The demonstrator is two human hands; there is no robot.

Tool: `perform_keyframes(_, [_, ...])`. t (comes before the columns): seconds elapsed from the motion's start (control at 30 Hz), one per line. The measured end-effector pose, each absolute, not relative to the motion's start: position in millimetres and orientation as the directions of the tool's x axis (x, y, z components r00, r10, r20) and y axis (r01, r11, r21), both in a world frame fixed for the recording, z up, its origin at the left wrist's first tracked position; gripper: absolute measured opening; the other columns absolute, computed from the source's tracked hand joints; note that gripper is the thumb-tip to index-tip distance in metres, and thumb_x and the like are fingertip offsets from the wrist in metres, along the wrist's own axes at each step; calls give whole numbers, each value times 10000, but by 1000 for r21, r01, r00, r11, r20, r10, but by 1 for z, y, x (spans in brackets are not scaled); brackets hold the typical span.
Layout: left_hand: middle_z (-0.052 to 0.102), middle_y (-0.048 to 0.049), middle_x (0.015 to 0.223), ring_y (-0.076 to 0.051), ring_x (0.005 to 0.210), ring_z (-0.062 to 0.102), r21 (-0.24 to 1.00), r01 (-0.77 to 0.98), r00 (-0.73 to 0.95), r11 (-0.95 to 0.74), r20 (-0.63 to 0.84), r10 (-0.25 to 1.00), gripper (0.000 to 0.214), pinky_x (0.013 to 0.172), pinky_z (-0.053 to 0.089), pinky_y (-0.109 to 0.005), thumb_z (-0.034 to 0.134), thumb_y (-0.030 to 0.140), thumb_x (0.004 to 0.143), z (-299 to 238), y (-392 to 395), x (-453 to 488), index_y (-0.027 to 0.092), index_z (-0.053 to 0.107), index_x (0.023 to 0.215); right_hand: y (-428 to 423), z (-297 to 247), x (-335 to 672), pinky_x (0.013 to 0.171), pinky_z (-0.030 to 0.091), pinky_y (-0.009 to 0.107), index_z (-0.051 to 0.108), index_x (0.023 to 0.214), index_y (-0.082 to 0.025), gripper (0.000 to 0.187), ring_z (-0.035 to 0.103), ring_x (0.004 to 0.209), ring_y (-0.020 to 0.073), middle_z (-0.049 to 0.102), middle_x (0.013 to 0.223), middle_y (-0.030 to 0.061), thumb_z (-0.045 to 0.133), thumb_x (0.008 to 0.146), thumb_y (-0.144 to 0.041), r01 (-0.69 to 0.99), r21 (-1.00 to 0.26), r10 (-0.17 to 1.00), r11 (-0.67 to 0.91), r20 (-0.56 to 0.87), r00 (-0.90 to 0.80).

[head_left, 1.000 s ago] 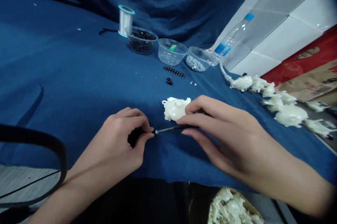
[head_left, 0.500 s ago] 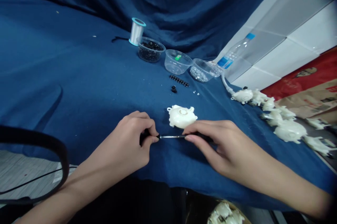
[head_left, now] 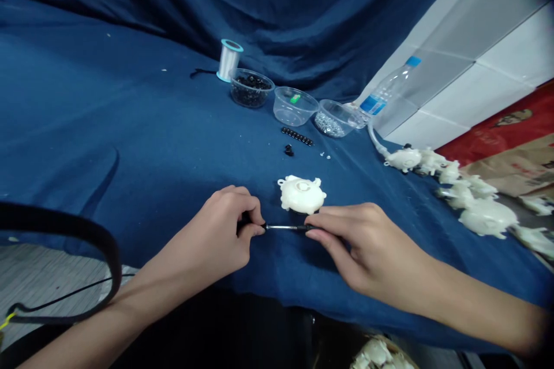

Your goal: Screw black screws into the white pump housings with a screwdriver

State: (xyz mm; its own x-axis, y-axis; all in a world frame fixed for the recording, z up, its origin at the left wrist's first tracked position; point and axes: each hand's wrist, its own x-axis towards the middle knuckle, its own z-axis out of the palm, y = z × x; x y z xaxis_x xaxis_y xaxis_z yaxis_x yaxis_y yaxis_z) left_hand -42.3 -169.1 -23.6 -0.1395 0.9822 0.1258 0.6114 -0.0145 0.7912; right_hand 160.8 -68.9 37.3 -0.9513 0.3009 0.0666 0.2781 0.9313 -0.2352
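The slim metal-shafted screwdriver (head_left: 285,227) is now lying level; the shiny screw head visible a second ago is no longer showing, so it is probably sinking into the small black part (head_left: 264,226) that the left hand (head_left: 227,227) is pinching. The right hand (head_left: 363,245) is gripping the tool's other end. The glossy white rounded plastic piece (head_left: 302,194) is resting, less covered, on the blue-clothed worktop (head_left: 173,144).

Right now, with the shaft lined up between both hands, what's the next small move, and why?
Probably a slight twist of the screwdriver with the right hand, left hand steady: its metal shaft runs straight to the small black part in the left fingertips, and the right fingertips grip its dark end. The exact seating is too small to see.
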Motion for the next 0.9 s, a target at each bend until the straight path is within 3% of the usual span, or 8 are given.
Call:
perform_keyframes(0.1, [610,21,753,-136,721,538,790,613,-142,-2,112,984,172,640,388,-296,647,48,782,-22,-168,-42,189,639,683,-73,45,156,487,365,275,693,731,-195,327,530,510,142,605,576,2,490,979,-264,571,-348,554,743,-157,-817])
perform_keyframes(0.23, [626,20,753,-142,739,551,792,611,-139,-11,121,983,153,676,394,-307,667,58,780,-20,-168,-42,187,654,700,-73,53,159,513,407,244,682,951,-239,139,581,613,143,673,767,-10,613,935,-359,606,-384,581,696,-196,-790])
perform_keyframes(0.33, [630,18,757,-144,745,556,798,603,-137,-17,124,983,142,678,397,-306,668,79,793,-19,-168,-42,190,661,703,-70,51,166,655,484,263,624,1080,-190,129,627,783,164,678,965,50,572,969,-228,387,-320,405,865,-13,-914])
perform_keyframes(0.47, [625,12,757,-150,756,557,804,595,-137,-7,110,984,142,661,388,-302,654,78,796,-18,-169,-42,187,659,704,-63,40,173,579,433,325,656,986,-72,212,547,668,208,624,764,98,444,977,-71,-9,117,-35,993,220,-975])
perform_keyframes(0.53, [611,12,754,-143,735,551,810,587,-141,4,98,985,150,637,383,-292,649,72,797,-18,-169,-42,186,658,699,-62,35,172,529,393,329,665,926,-60,232,493,597,203,587,688,86,436,963,-59,-60,182,-102,981,230,-968])
perform_keyframes(0.63, [599,15,755,-126,688,535,817,576,-137,21,71,988,152,601,376,-278,655,88,801,-18,-169,-43,189,663,689,-65,34,165,548,391,313,679,898,-101,269,508,583,177,594,685,64,427,988,-127,118,-104,134,988,166,-977])
perform_keyframes(0.73, [609,17,758,-123,688,540,818,575,-128,26,59,990,152,601,382,-271,658,93,804,-17,-169,-44,191,668,689,-69,39,156,489,348,274,693,767,-153,349,479,505,135,591,612,24,455,997,-265,517,-427,514,742,-133,-848])
perform_keyframes(0.9, [609,18,730,-131,711,540,803,595,-100,-11,88,991,150,624,379,-276,662,88,798,-15,-171,-45,187,664,686,-72,47,156,492,398,235,715,855,-181,234,532,550,126,637,678,3,587,945,-355,640,-477,590,602,-274,-759])
